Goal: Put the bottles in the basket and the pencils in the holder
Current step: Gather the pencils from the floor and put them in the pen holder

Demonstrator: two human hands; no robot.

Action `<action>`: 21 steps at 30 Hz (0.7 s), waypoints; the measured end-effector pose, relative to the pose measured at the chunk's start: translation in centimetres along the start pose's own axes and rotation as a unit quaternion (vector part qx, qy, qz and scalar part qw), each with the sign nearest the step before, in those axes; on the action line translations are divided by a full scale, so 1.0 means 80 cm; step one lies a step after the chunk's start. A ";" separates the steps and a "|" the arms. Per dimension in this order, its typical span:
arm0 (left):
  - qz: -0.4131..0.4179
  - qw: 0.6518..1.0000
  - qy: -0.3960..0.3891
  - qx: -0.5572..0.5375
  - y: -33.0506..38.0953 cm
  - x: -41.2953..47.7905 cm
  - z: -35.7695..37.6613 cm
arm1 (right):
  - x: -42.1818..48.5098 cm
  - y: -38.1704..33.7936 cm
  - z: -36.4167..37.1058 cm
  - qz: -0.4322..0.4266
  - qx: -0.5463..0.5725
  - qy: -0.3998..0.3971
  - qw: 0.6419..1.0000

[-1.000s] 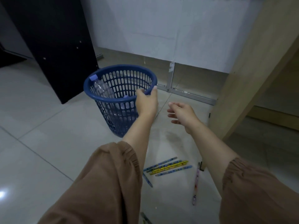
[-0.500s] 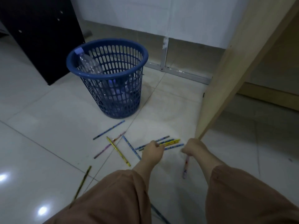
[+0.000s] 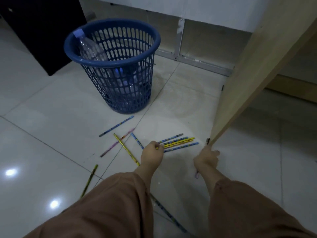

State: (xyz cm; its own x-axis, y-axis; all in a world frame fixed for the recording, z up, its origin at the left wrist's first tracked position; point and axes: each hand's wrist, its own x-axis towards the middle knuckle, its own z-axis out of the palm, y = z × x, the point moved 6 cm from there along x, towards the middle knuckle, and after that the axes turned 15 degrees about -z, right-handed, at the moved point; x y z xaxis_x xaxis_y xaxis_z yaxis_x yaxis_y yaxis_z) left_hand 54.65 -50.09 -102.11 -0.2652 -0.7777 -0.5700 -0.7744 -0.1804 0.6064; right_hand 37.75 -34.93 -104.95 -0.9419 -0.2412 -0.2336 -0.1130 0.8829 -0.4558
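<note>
The floor (image 3: 51, 103) is pale glossy tile with thin dark grout lines; two bright ceiling-light reflections sit on it at the lower left. A white wall (image 3: 205, 9) runs along the far side, with a grey strip and a metal rail (image 3: 197, 61) at its foot. A black panel (image 3: 39, 31) stands at the far left, and a light wood panel (image 3: 253, 69) slants down on the right to a corner resting on the floor.

The blue basket (image 3: 120, 93) stands upright on the floor near the wall. Clear bottles lie inside it; one bottle (image 3: 91, 48) leans against the left rim with its pale blue cap just above the edge.

Pencils are scattered on the tiles in front of the basket. A blue pencil (image 3: 116, 126) lies just below the basket's base, a pink pencil (image 3: 118, 142) and a yellow pencil (image 3: 127, 149) cross each other, and a green pencil (image 3: 89, 180) lies apart at the lower left. A bunch (image 3: 180, 143) of blue and yellow pencils lies side by side near the wood panel's corner.

The left hand (image 3: 151, 156) is curled, fingertips pinching the near ends of the bunch. The right hand (image 3: 206, 158) is closed around a pencil (image 3: 197, 174) whose pink end shows below the wrist, just beside the panel's corner. Both arms wear brown sleeves (image 3: 111, 203). No holder is in view.
</note>
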 end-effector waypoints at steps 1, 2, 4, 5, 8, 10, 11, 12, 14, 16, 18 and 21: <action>-0.003 1.000 0.002 -0.003 -0.001 0.002 -0.001 | 0.000 0.006 -0.001 0.012 0.022 0.003 1.000; -0.006 1.000 0.002 -0.005 -0.003 0.004 -0.001 | 0.002 0.012 -0.002 0.007 0.030 -0.001 1.000; -0.010 1.000 0.001 -0.013 -0.003 0.007 -0.001 | 0.003 0.014 -0.002 -0.028 0.031 -0.020 0.999; -0.010 1.000 -0.001 -0.016 -0.002 0.008 0.000 | 0.002 0.014 -0.004 -0.036 0.042 -0.018 0.998; -0.011 1.000 -0.005 -0.023 -0.001 0.011 0.002 | 0.000 -0.011 -0.008 -0.091 0.092 0.006 0.992; -0.014 0.999 -0.003 -0.034 0.001 0.015 0.001 | 0.002 -0.036 -0.004 -0.179 0.081 -0.003 0.980; -0.014 0.999 0.002 -0.041 0.001 0.017 0.000 | 0.002 -0.049 -0.001 -0.232 0.057 -0.020 0.971; -0.014 0.999 0.008 -0.047 0.002 0.019 -0.003 | 0.002 -0.061 0.005 -0.278 0.034 -0.042 0.959; -0.015 0.998 0.023 -0.054 0.003 0.027 -0.010 | 0.000 -0.081 0.019 -0.342 0.001 -0.091 0.935; -0.023 0.997 0.035 -0.063 0.001 0.035 -0.019 | -0.005 -0.095 0.033 -0.397 -0.051 -0.126 0.908; -0.037 0.996 0.043 -0.074 -0.005 0.042 -0.027 | -0.010 -0.103 0.049 -0.444 -0.113 -0.154 0.875; -0.048 0.995 0.061 -0.057 -0.018 0.049 -0.035 | -0.010 -0.102 0.062 -0.447 -0.173 -0.153 0.864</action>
State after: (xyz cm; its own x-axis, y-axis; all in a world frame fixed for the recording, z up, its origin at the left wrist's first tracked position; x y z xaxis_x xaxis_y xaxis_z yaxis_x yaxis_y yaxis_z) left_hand 56.34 -54.59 -103.69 -0.1166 -0.8195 -0.5611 -0.7203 -0.3192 0.6159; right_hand 40.97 -43.94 -105.34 -0.3085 -0.9376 -0.1607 -0.8896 0.3442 -0.3004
